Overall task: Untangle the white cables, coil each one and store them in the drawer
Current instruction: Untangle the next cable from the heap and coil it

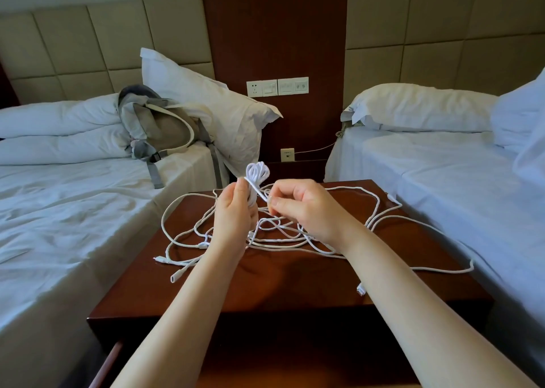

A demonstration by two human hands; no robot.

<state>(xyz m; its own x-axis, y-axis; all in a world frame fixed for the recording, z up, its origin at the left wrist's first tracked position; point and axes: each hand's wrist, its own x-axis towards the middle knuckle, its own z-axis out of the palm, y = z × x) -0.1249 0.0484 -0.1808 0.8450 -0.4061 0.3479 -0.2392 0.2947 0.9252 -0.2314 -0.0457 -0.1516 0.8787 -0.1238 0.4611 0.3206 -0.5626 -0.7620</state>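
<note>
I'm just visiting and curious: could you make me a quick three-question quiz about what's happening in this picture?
1. True or false: the left hand grips a coiled cable.
2. What lies on the bed at the person's left? A a backpack; B a laptop; C shoes.
3. Fill in: the loose cables lie tangled on the wooden ____.
Key: 1 true; 2 A; 3 nightstand.

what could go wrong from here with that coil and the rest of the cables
1. The coil is kept together only by the left hand while the right hand pinches a strand; a slack grip could let it spring open.
2. Loops of the tangle reach past the nightstand edge, so a tug might drag them off.
</note>
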